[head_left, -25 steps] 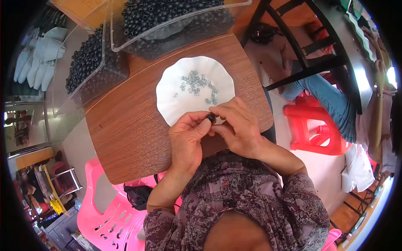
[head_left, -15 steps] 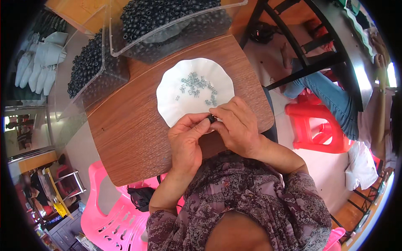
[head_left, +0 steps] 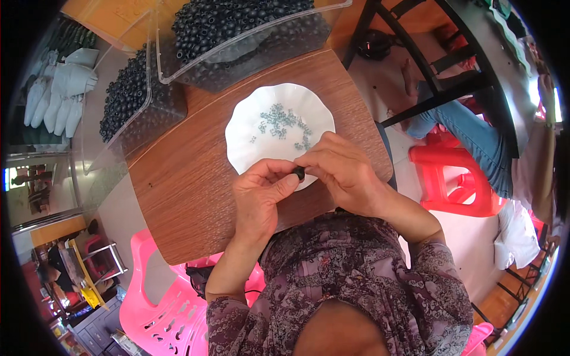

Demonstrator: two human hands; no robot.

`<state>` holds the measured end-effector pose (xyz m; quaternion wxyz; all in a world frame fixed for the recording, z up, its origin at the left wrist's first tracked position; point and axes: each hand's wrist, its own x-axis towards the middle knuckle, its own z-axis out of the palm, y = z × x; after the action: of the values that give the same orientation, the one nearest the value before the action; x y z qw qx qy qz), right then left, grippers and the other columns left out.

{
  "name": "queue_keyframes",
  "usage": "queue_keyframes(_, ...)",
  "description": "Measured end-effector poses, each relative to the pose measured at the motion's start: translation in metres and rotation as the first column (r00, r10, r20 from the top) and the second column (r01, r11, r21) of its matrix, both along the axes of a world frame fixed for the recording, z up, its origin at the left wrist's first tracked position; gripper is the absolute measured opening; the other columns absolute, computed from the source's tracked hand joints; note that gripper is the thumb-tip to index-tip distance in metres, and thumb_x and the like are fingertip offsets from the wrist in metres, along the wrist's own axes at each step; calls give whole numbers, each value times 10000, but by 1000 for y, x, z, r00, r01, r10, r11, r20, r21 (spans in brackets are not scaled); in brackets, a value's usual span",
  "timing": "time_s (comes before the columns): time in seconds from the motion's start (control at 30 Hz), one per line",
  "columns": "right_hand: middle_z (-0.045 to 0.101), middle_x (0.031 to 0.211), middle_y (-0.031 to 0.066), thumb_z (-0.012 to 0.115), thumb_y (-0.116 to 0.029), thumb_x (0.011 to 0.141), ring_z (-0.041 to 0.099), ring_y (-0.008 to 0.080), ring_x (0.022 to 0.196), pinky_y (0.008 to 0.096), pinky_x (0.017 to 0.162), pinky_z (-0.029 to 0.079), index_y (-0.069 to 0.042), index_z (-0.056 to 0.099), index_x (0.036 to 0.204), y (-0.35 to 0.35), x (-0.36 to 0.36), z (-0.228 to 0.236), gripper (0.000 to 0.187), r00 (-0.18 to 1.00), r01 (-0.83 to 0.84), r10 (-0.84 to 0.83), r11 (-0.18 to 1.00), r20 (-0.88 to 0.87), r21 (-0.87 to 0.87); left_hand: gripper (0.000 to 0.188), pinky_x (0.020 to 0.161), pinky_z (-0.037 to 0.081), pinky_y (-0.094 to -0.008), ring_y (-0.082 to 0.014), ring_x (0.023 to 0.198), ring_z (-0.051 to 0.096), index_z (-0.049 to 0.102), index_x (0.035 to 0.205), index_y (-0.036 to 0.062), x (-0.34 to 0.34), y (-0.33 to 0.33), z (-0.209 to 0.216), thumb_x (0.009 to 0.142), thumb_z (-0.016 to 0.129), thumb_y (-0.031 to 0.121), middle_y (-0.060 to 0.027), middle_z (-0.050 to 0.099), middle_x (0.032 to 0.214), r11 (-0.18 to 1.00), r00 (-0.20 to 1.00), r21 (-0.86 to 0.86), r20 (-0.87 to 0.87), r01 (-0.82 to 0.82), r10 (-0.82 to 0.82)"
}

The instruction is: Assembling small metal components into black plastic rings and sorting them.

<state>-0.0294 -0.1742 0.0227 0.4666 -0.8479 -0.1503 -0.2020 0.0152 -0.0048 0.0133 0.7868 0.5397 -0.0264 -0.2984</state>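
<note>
Over the near edge of a white scalloped plate (head_left: 243,133), my left hand (head_left: 258,196) pinches a small black round plastic part (head_left: 298,172) between thumb and forefinger. My right hand (head_left: 344,175) meets it from the other side, its forefinger and thumb pressed together at the part's edge. Whatever those right fingertips hold is too small or hidden to make out. Several tiny clear greenish pieces (head_left: 279,120) lie scattered on the plate, just beyond both hands.
The plate stands on a brown wooden table (head_left: 178,202). At its far side are two clear plastic bins (head_left: 237,68) (head_left: 133,127) full of black ring-shaped parts. A pink chair (head_left: 148,314) is at left, a red stool (head_left: 436,178) at right, near a seated person's jeans-clad leg (head_left: 469,130).
The right thumb has drawn back a little from the black part, which shows more fully now. Both hands stay close together. The whole view has shifted slightly.
</note>
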Motion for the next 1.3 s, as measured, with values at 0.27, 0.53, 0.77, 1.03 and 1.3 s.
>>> queue_keyframes(0.27, 563, 732, 100, 633, 89, 663, 517, 263, 648, 333, 553, 413, 21, 591, 879, 7, 1, -1, 231, 992, 106, -98, 990, 82, -93, 157, 705, 467, -203, -88, 751, 567, 620, 915, -42, -8, -5, -1, 764, 663, -30, -54, 634, 843, 997, 997, 28, 37, -71, 70)
queue_keyframes(0.53, 517, 775, 128, 624, 15, 598, 475, 283, 663, 347, 587, 401, 41, 561, 930, 20, 0, -8, 339, 973, 175, -157, 979, 168, -101, 137, 716, 463, -208, -93, 758, 561, 614, 915, -49, -9, -9, 0, 780, 636, -44, -54, 625, 845, 987, 987, -24, 13, -159, 159)
queue_keyframes(0.77, 503, 774, 117, 632, -24, 599, 471, 258, 659, 346, 572, 395, 60, 562, 923, 22, 4, -15, 341, 932, 258, -194, 948, 306, -187, 142, 736, 469, -228, -114, 785, 574, 598, 925, -52, -10, -11, 3, 787, 627, -45, -76, 630, 876, 978, 978, -45, 34, -206, 207)
queue_keyframes(1.03, 539, 792, 134, 668, 25, 545, 495, 269, 639, 355, 544, 396, 64, 564, 921, 22, 7, -15, 392, 923, 277, -192, 934, 334, -228, 138, 762, 470, -243, -131, 808, 579, 598, 911, -52, -9, -12, -1, 777, 627, -65, -90, 628, 883, 968, 971, -79, -31, -239, 237)
queue_keyframes(1.3, 521, 748, 141, 644, 26, 518, 484, 276, 626, 350, 524, 391, 78, 557, 895, 19, 14, -13, 391, 936, 187, -115, 963, 334, -194, 107, 735, 469, -228, -122, 796, 578, 614, 863, -43, -9, -11, -2, 764, 638, -74, -81, 630, 871, 963, 966, -73, 3, -259, 260)
